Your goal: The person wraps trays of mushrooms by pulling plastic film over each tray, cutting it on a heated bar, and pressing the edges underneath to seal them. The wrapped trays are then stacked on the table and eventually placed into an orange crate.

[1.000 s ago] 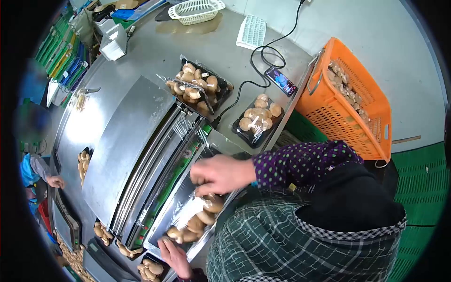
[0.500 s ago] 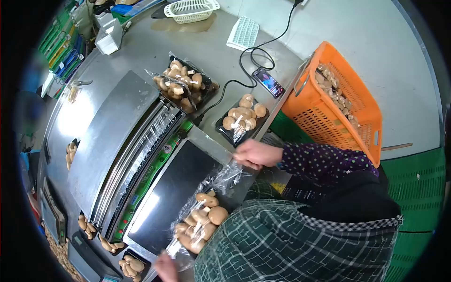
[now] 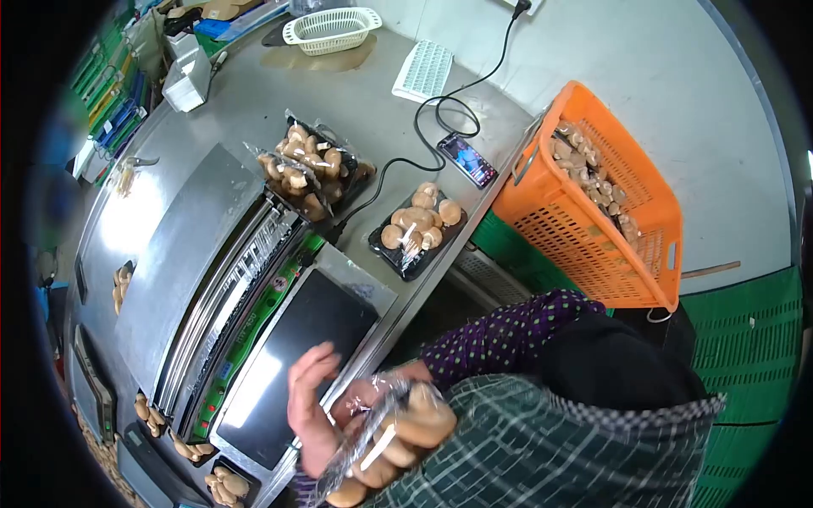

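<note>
A film-wrapped tray of mushrooms (image 3: 406, 440) is tilted up close against the checked apron, with clear film around it. My right hand (image 3: 373, 391) is at the far side of this pack, gripping it; film and mushrooms hide part of its fingers. Beside the pack's left edge, my left hand (image 3: 309, 402) is raised, fingers stretched out and slightly bent, its palm side against or very near the film. Just beyond both hands lies the dark plate (image 3: 318, 339) of the wrapping machine (image 3: 246, 313).
Another wrapped mushroom tray (image 3: 417, 227) sits near the table edge, with stacked packs (image 3: 306, 165) behind it. A phone (image 3: 467, 161), a black cable (image 3: 419, 127) and a white basket (image 3: 332, 32) are farther back. An orange crate (image 3: 593, 199) holding mushrooms stands at right.
The mushroom pack has been lifted off the machine's front and tilted toward my body. My right hand has moved down and left onto it; my left hand has risen beside it.
</note>
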{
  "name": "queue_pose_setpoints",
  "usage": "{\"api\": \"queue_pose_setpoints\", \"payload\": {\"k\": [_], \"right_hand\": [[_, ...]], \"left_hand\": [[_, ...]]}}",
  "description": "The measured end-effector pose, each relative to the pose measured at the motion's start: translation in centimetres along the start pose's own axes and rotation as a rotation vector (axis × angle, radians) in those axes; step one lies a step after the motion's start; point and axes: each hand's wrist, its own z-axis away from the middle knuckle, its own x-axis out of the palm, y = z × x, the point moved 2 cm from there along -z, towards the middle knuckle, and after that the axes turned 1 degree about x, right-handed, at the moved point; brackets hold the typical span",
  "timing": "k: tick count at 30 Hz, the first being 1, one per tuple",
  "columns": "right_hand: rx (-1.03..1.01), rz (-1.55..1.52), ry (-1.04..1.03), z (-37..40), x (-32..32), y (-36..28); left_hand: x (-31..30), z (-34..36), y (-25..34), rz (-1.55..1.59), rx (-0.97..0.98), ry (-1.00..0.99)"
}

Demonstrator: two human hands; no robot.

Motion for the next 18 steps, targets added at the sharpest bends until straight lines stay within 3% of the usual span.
{"api": "queue_pose_setpoints", "payload": {"k": [1,2,3,5,6,8,9,11,12,13,14,15,17,18], "right_hand": [[-0.056,0.089,0.0,-0.2,-0.1,0.6],[-0.162,0.223,0.03,-0.5,-0.6,1.3],[-0.225,0.344,0.052,-0.6,-0.4,0.7],[-0.236,0.689,0.11,0.6,-1.9,-2.5],[-0.016,0.725,0.182,2.2,-3.3,-3.1],[0.167,0.199,0.638,5.5,-3.4,-6.5],[0.179,0.204,0.628,5.6,-2.7,-7.7],[-0.122,1.037,0.833,5.9,-0.7,-9.2],[-0.133,0.889,0.921,5.9,-1.1,-9.3],[-0.15,0.974,0.923,6.2,-2.4,-10.5],[-0.155,1.056,0.92,6.8,-4.0,-12.3],[-0.179,1.022,1.011,7.6,-5.0,-14.4],[-0.199,0.937,1.119,10.2,-8.5,-18.5],[-0.188,0.889,1.135,11.7,-11.4,-19.2]], "left_hand": [[-0.8,0.7,-0.3,0.454,-0.218,-0.214],[-2.0,0.9,-0.3,0.562,-0.222,-0.407],[-3.1,1.0,0.1,0.656,-0.239,-0.604],[-4.3,1.1,0.7,0.505,-0.306,-0.819],[-4.6,1.5,0.7,0.611,-0.585,-0.861],[-4.5,2.5,-0.6,0.787,-0.782,-0.527],[-4.4,2.9,-1.1,0.872,-0.843,-0.347],[-1.7,1.9,-2.6,0.855,-0.756,-0.142],[-0.7,0.4,-3.4,0.822,-0.767,-0.067],[-0.5,-0.4,-3.2,0.822,-0.791,-0.049],[0.5,-1.3,-2.6,0.819,-0.691,0.08],[0.2,-1.0,-2.8,0.828,-0.692,0.081],[-2.1,-0.1,-3.8,0.59,-0.451,0.12],[-3.6,0.8,-4.8,0.546,-0.466,0.168]]}}
